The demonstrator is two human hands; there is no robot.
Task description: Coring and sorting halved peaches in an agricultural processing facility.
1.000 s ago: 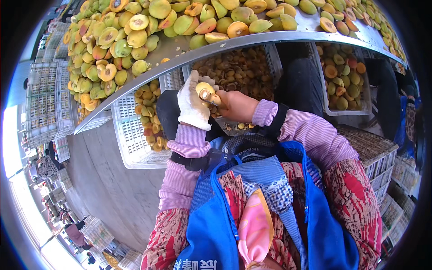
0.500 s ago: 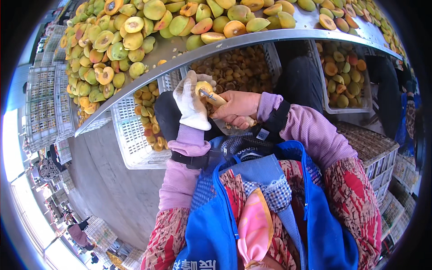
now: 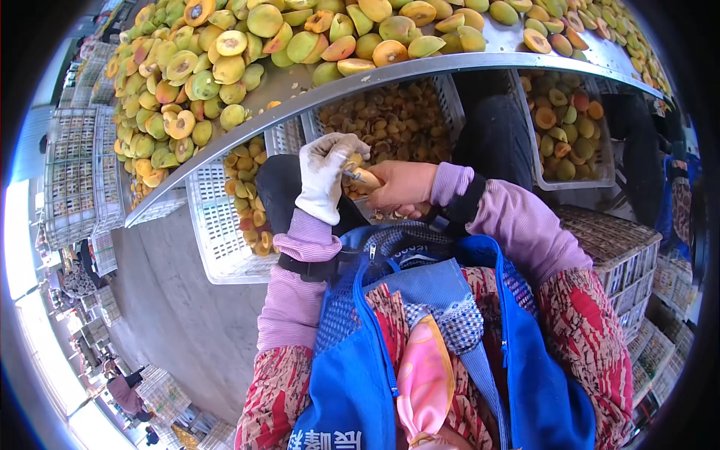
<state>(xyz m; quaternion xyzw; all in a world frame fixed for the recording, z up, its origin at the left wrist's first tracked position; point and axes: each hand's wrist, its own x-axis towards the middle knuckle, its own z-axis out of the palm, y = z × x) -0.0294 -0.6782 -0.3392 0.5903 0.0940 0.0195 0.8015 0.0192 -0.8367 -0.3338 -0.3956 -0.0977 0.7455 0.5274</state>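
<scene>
My left hand (image 3: 321,178), in a white glove, is closed around a yellow peach piece (image 3: 354,160), mostly hidden by the fingers. Bare, my right hand (image 3: 405,186) grips a short wooden-handled tool (image 3: 367,178). Its thin metal tip points left, against or very near the fruit; contact is hard to make out. Both hands are over my lap, in front of the metal table's edge. Beneath them, between my knees, is a crate of small brownish-orange peach pieces (image 3: 386,120).
Halved yellow-green peaches (image 3: 180,67) are heaped on the metal table (image 3: 300,81). White plastic crates of peach halves stand at left (image 3: 217,232) and right (image 3: 609,169). Stacked crates (image 3: 611,247) are close to my right elbow. Another person (image 3: 679,195) is at far right.
My left hand has tilted and drawn slightly away from the right, with its fingers now curled over the fruit. Less of the fruit shows. My right hand still holds the tool, slightly lower.
</scene>
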